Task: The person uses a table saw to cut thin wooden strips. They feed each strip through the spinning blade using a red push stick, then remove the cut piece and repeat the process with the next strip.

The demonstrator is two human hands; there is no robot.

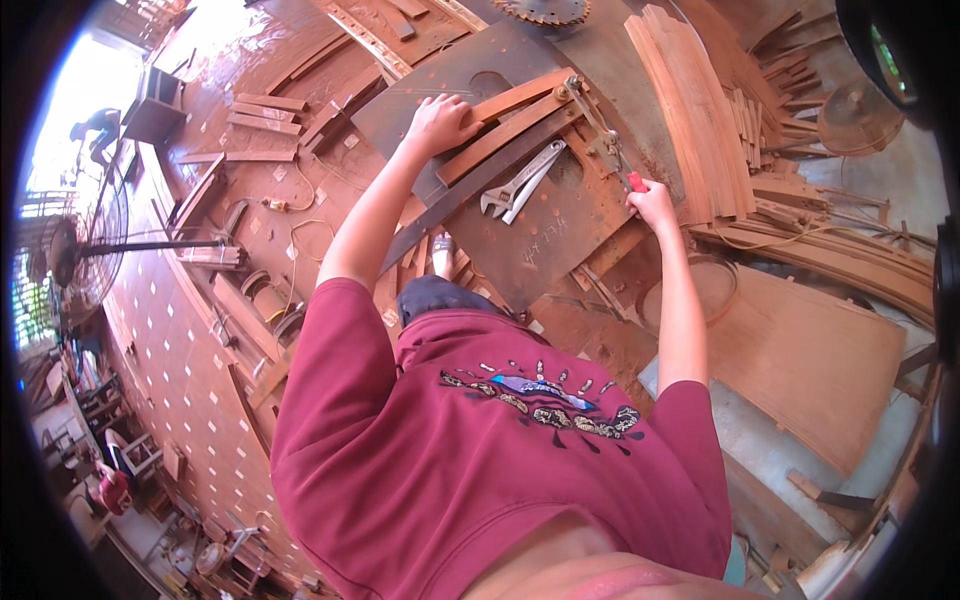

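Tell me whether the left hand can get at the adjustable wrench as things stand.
Likely yes: the adjustable wrench lies uncovered on the grey tabletop. The left hand would only have to reach over the wooden strips and dark bar.

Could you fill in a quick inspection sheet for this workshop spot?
Surface: dark tabletop, speckled with reddish dust.
Job's things: wooden strip; toggle-style clamp with red handle.
Clutter: adjustable wrench on the tabletop; boards stacked at right; floor offcuts.
Hands: left hand on the wooden strip's end; right hand gripping the red handle.
Cables: cable connector on the floor.
Surroundings: pedestal fan; circular saw blade; another person in the background.
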